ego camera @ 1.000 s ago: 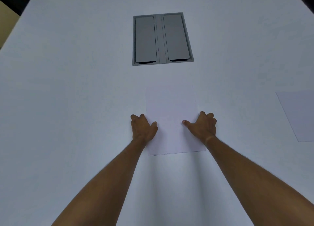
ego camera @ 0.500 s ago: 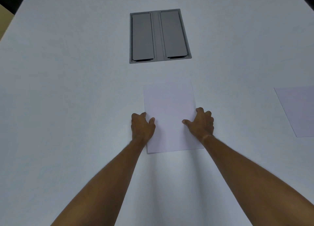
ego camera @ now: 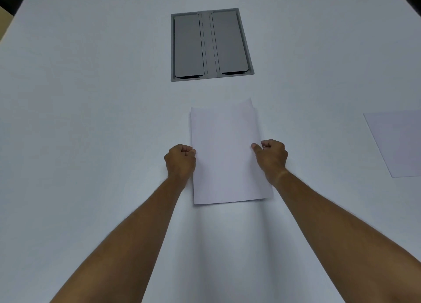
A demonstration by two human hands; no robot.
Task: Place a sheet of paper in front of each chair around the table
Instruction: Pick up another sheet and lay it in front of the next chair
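While gripped, paper lengthwise toward hatch

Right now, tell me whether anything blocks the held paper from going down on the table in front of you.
Nothing visible does. The left hand and right hand grip the paper stack over bare table; the grey hatch lies beyond it, and the placed sheet off right.

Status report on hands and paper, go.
Left hand and right hand grip the paper stack by its sides. One sheet already laid right. Nothing in the way.
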